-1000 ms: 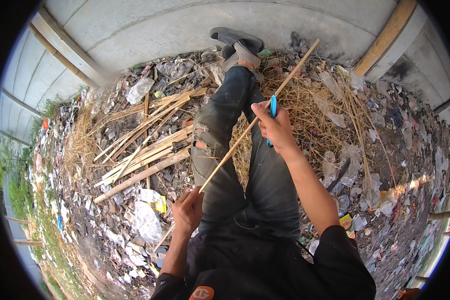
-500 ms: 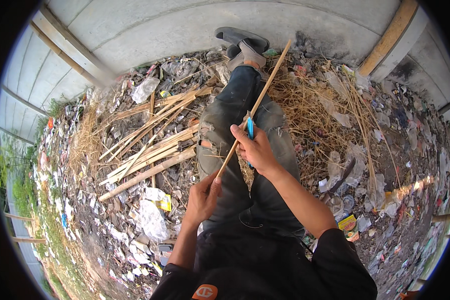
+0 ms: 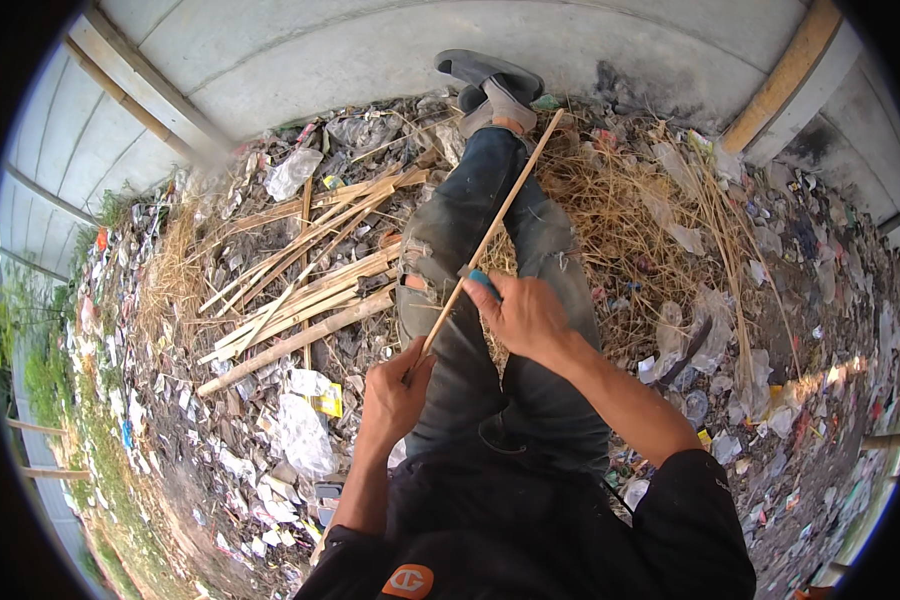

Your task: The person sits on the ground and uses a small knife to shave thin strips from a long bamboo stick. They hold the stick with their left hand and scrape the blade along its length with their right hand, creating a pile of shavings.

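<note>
A long, thin bamboo strip (image 3: 504, 212) slants across my legs, its far end up by my feet and toward the right. My left hand (image 3: 395, 392) is closed round its near end, over my left thigh. Farther along the strip, my right hand (image 3: 532, 318) grips a blue-handled knife (image 3: 484, 281). The knife's short dark blade rests against the strip, and most of its handle is hidden in my fingers. My torn dark trousers (image 3: 550, 250) lie beneath both hands, with the legs stretched out and crossed at the ankles.
Left of my legs lies a pile of split bamboo strips (image 3: 310, 312), with a thicker round pole (image 3: 295, 344) along its near side. Dry shavings (image 3: 620, 220) heap on the right. Plastic litter (image 3: 305, 437) covers the ground, and a concrete wall (image 3: 390, 50) stands beyond my feet.
The knife has come nearer along the strip and tilted over, so less of its blue handle shows. The strip's far tip has shifted toward me and slightly left.
</note>
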Tool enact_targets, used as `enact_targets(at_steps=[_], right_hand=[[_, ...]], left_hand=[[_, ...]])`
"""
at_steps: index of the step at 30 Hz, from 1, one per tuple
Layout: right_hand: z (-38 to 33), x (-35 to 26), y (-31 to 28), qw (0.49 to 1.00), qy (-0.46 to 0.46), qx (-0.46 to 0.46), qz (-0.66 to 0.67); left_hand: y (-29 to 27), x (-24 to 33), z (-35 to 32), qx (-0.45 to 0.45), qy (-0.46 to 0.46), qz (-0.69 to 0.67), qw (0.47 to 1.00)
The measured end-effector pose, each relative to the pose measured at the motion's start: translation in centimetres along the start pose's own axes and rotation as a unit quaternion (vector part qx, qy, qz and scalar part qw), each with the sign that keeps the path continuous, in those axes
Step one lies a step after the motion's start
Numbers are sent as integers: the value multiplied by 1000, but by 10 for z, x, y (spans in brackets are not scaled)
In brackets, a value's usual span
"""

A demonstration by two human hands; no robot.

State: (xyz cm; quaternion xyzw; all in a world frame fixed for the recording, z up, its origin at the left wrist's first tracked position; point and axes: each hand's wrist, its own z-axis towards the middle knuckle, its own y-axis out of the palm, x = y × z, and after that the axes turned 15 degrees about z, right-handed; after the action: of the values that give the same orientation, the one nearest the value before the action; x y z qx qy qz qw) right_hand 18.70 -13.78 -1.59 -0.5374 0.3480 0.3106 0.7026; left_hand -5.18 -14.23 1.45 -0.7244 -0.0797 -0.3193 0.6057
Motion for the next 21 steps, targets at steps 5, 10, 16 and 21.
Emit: enact_targets(at_steps=[5, 10, 16, 21], right_hand=[[4, -1, -17, 998, -11, -52, 19], [-4, -19, -5, 997, -55, -58, 0], [51, 25, -57, 997, 0, 65, -38], [-5, -11, -10, 994, -77, -75, -31]], left_hand=[[1, 1, -4, -18, -3, -47, 999], [-5, 3, 7, -29, -21, -49, 998], [-10, -14, -12, -25, 17, -21, 999], [-4, -13, -4, -7, 22, -18, 1000]])
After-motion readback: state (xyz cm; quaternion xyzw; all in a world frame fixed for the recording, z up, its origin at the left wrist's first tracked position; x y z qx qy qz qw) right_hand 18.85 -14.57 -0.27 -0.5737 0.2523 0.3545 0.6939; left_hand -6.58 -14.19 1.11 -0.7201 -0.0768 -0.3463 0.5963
